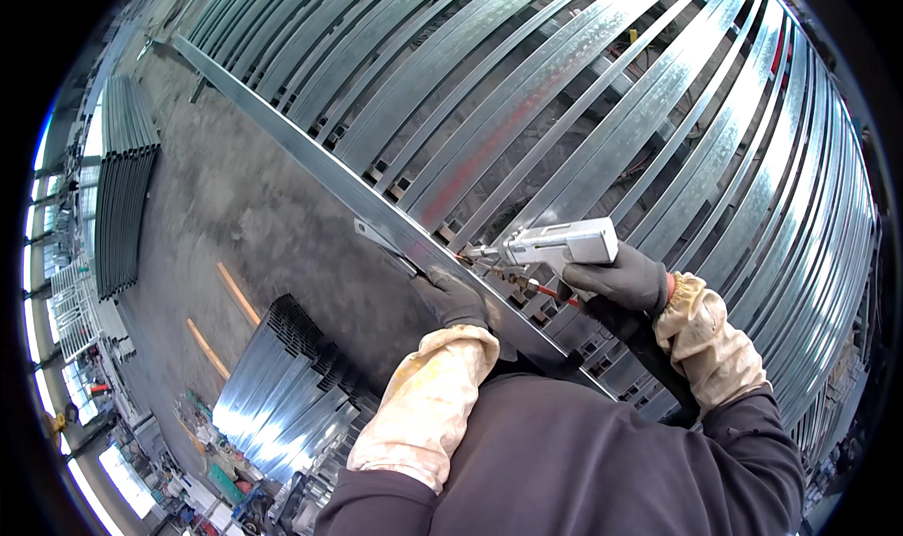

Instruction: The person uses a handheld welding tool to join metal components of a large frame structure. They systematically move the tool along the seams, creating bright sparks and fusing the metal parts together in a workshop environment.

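My right hand (623,280), in a dark glove, is wrapped round the handle of a white and silver handheld welding gun (562,243). Its narrow nozzle points left and meets the long edge rail (310,155) of a galvanized steel frame. A thin copper-coloured feed line and an orange-red one run beneath the gun. My left hand (453,298), also gloved, is closed at the rail's outer side, just left of the nozzle. From its fingertips a flat metal strip (378,238) with a pale end sticks out; the fingers partly hide it. Pale protective sleeves (423,400) cover both forearms.
Many parallel galvanized bars (470,85) run away from the rail, with gaps between them. On the grey floor (254,188) stand a stack of steel profiles (282,386), another stack (127,188) farther left, and two wooden strips (237,291). Assorted equipment lines the lower left.
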Tool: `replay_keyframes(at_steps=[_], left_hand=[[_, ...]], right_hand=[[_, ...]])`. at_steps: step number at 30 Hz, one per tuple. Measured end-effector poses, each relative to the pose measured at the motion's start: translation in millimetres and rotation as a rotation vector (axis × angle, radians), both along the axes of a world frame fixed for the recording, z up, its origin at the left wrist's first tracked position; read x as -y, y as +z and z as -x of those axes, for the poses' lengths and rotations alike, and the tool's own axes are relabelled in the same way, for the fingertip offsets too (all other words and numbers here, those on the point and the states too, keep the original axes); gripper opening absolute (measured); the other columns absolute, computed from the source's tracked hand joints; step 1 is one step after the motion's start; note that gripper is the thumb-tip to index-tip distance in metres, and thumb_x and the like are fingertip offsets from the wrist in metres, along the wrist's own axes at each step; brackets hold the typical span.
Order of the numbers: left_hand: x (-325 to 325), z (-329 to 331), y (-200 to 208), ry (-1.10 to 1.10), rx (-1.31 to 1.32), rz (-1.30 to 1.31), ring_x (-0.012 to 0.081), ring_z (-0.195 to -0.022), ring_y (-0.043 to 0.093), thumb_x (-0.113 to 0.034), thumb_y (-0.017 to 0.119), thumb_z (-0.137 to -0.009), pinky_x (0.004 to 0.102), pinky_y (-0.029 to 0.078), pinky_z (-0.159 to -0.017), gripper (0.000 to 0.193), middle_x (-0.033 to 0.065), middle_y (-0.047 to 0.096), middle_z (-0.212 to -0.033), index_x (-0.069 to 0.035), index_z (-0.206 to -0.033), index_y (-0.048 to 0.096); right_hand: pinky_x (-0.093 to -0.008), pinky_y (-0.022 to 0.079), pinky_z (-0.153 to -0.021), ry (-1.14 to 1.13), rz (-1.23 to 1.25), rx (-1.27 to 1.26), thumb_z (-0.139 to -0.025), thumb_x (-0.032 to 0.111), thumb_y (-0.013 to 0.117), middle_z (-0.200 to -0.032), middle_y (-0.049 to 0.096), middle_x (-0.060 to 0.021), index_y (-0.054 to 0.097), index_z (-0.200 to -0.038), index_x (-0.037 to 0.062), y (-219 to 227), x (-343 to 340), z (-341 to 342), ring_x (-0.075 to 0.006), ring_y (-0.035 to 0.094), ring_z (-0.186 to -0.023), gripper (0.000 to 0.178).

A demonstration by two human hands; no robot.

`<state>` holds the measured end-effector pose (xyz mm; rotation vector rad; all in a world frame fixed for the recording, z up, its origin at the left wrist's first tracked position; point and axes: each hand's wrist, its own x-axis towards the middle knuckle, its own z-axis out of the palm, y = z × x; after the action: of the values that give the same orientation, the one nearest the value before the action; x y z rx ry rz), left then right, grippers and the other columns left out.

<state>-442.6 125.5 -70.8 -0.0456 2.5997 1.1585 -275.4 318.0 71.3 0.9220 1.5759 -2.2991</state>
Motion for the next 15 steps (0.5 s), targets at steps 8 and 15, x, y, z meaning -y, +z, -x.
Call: replay_keyframes(at_steps=[8,15], left_hand=[[26.5,8.7,-15.1,-0.134,0.123,-0.178,0.0429,-0.131,0.043,-0.037,0.038,-0.107,0.0423,0.033,-0.111,0.065,0.0354,0.043,-0.139,0.014,-0.145,0.027],[39.8,12.4,-28.1,-0.293,-0.002,-0.117,0.0388,-0.124,0.047,-0.033,0.041,-0.107,0.0427,0.037,-0.105,0.06,0.0322,0.045,-0.136,0.01,-0.146,0.025]], right_hand=[[-0.0262,0.053,-0.068,-0.013,0.008,0.139,-0.095,0.029,0.068,-0.096,0.068,-0.0043,0.055,-0.134,0.0028,20.5,16.9,13.9,-0.0086,0.061,-0.079,0.048],[-0.0262,0.052,-0.064,0.021,0.009,0.21,-0.095,0.03,0.068,-0.093,0.066,-0.0035,0.056,-0.132,0.0026,22.7,20.1,16.5,-0.0084,0.061,-0.074,0.047]])
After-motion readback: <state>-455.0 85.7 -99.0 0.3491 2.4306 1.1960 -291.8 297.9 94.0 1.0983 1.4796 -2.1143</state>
